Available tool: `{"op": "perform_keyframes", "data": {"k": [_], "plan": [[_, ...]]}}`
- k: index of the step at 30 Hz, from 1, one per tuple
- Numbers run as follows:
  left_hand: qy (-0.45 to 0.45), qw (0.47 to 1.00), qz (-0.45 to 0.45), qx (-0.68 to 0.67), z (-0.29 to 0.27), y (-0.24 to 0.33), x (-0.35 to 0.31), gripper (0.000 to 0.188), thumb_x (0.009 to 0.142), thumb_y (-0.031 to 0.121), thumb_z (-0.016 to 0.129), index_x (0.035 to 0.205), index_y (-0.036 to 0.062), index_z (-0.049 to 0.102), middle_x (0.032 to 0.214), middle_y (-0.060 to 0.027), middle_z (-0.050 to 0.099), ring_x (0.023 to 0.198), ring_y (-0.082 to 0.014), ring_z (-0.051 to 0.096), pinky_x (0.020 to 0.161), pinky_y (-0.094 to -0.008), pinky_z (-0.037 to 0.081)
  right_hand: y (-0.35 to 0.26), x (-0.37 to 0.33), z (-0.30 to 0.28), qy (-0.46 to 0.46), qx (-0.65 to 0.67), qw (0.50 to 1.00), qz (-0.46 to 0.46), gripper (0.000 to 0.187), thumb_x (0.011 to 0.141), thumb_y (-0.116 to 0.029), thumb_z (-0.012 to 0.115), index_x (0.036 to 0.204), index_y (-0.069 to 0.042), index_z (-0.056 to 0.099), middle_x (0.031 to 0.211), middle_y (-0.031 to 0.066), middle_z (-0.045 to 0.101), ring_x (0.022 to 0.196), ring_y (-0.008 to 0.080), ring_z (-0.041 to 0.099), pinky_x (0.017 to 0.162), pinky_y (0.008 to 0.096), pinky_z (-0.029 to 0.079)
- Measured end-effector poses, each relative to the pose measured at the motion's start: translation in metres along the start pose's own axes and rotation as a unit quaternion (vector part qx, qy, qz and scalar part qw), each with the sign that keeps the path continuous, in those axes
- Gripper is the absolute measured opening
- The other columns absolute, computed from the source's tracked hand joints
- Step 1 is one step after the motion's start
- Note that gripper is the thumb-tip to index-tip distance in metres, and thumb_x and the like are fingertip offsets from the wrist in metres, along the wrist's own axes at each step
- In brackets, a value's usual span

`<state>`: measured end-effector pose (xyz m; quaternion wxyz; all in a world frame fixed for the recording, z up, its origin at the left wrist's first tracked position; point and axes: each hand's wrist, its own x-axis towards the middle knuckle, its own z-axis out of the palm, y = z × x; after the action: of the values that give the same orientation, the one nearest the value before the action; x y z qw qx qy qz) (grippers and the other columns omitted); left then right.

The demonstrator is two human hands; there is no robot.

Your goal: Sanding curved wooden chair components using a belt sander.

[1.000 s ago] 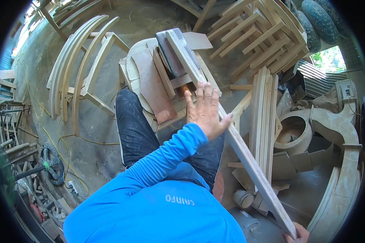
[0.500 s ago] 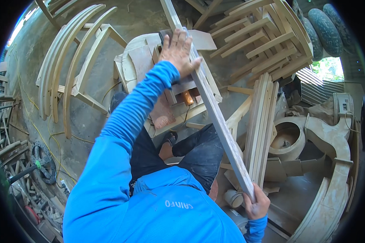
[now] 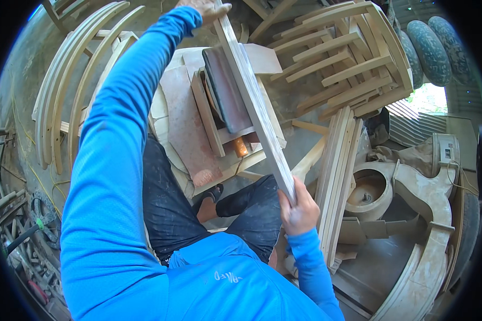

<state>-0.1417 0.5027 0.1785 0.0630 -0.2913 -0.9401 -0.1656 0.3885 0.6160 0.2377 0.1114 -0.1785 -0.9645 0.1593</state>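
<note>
A long, straight wooden strip (image 3: 254, 101) slants from the top edge toward my right side. My right hand (image 3: 299, 208) is closed round its near end, above my right thigh. At the upper edge my left hand (image 3: 201, 7) is at the strip's far part, with a digit across the wood; the picture's edge cuts off the rest of it. Beneath and left of the strip, a machine with a long dark, flat belt-like face (image 3: 227, 88) sits between boards. An orange grip (image 3: 241, 146) shows at its near end. The worktable (image 3: 198, 176) carries this machine and bears pale boards.
Curved wooden frames (image 3: 67, 91) stand at the left, and a slatted frame stack (image 3: 348, 59) at the far right. Straight wooden bars (image 3: 337, 176) lean beside my right arm. Further right are a round-mouthed casing (image 3: 366, 192) and tyres (image 3: 427, 45). A yellow cord (image 3: 32, 142) runs along the left floor.
The strip has slid forward, away from me, with both hands. My left hand has gone to the upper edge, uncovering the machine's dark face; my right hand has come up from the lower right.
</note>
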Motion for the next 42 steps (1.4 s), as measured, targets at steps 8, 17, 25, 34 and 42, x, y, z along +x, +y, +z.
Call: {"op": "perform_keyframes", "data": {"k": [8, 17, 25, 34, 42], "plan": [[0.058, 0.995, -0.024, -0.076, -0.027, 0.002, -0.011, 0.104, 0.088, 0.059, 0.059, 0.165, 0.0076, 0.011, 0.174, -0.0141, 0.004, 0.161, -0.0307, -0.002, 0.128, -0.0543, 0.004, 0.001, 0.036, 0.042, 0.015, 0.000, 1.000, -0.001, 0.047, 0.091, -0.027, 0.075, 0.134, -0.018, 0.059, 0.094, 0.0157, 0.073, 0.077, 0.0406, 0.071, 0.062, 0.0490, 0.055], [-0.058, 0.992, -0.099, 0.056, -0.004, 0.123, -0.160, 0.104, 0.091, 0.065, 0.049, 0.166, 0.0061, 0.008, 0.174, -0.0158, -0.003, 0.160, -0.0317, -0.011, 0.126, -0.0579, -0.008, 0.028, -0.096, -0.046, -0.053, 0.020, 0.998, 0.011, 0.044, 0.086, -0.016, 0.077, 0.128, -0.011, 0.063, 0.096, 0.0173, 0.069, 0.084, 0.0391, 0.069, 0.070, 0.0468, 0.055], [-0.028, 0.989, -0.134, -0.051, 0.009, 0.143, -0.211, 0.102, 0.090, 0.061, 0.052, 0.166, 0.0060, 0.011, 0.174, -0.0167, 0.001, 0.161, -0.0319, -0.009, 0.124, -0.0613, -0.007, 0.016, -0.095, -0.086, -0.099, -0.013, 0.995, -0.026, 0.039, 0.079, -0.005, 0.077, 0.117, -0.002, 0.069, 0.094, 0.0173, 0.061, 0.083, 0.0368, 0.064, 0.073, 0.0437, 0.052], [0.115, 0.987, -0.104, -0.043, 0.021, 0.046, -0.099, 0.098, 0.090, 0.062, 0.052, 0.165, 0.0095, 0.016, 0.174, -0.0120, 0.007, 0.161, -0.0292, -0.001, 0.127, -0.0594, 0.001, -0.015, 0.004, 0.011, -0.028, -0.008, 0.998, -0.060, 0.039, 0.082, -0.011, 0.077, 0.120, -0.002, 0.069, 0.094, 0.0171, 0.061, 0.085, 0.0361, 0.064, 0.075, 0.0431, 0.053], [0.024, 0.978, -0.101, -0.179, -0.016, -0.027, -0.021, 0.102, 0.089, 0.063, 0.056, 0.167, 0.0214, 0.005, 0.174, -0.0142, 0.003, 0.161, -0.0341, 0.000, 0.127, -0.0593, 0.005, -0.041, 0.093, 0.074, 0.003, -0.010, 0.995, -0.095, 0.044, 0.084, -0.016, 0.076, 0.125, -0.004, 0.067, 0.097, 0.0151, 0.059, 0.092, 0.0360, 0.060, 0.081, 0.0461, 0.046]]}}
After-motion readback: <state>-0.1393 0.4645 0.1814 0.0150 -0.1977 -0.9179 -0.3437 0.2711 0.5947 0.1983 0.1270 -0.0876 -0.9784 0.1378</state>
